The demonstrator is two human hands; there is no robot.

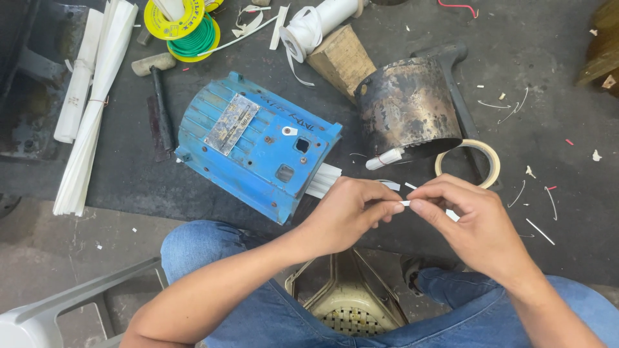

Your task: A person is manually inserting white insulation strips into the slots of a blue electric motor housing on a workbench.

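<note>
We pinch a small white paper strip (pixel 405 203) between left hand (pixel 345 216) and right hand (pixel 471 222), fingertips closed on it; a ribbed blue metal motor housing (pixel 255 145) lies just beside.

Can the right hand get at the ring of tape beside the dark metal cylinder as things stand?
Probably yes: the ring of tape lies just beyond the right hand with nothing between them, but that hand is pinching a small white strip with the left hand.

Left hand (pixel 345 216), right hand (pixel 471 222) meet, fingers (pixel 387 209) pinched together.
</note>
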